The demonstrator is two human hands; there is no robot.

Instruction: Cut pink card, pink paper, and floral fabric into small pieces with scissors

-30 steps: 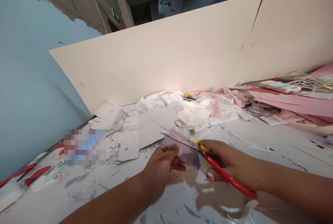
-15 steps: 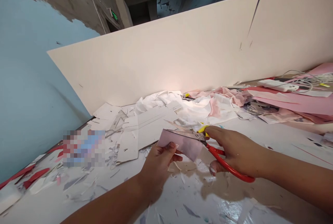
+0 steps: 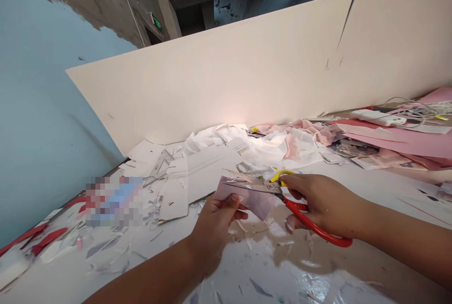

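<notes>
My left hand point(image 3: 217, 219) pinches a small pale purple piece of paper or cloth point(image 3: 252, 201) between thumb and fingers, above the table. My right hand point(image 3: 319, 207) is wrapped round a pair of scissors point(image 3: 296, 214) with one red and one yellow handle. The scissor blades point left and stand slightly apart along the upper edge of the purple piece. One blade lies across that edge. Whether the blades are cutting into it, I cannot tell.
Paper scraps point(image 3: 106, 252) litter the white table point(image 3: 169, 266). Grey-white cards point(image 3: 212, 165) and crumpled white cloth point(image 3: 268, 151) lie behind my hands. Pink sheets point(image 3: 416, 139) and a white power strip point(image 3: 379, 116) are at the right. A cream panel point(image 3: 226, 78) borders the back.
The scissors have opened: the yellow-handled blade has swung up and the red handle has moved right and down with my right hand. My left hand keeps its hold on the purple piece.
</notes>
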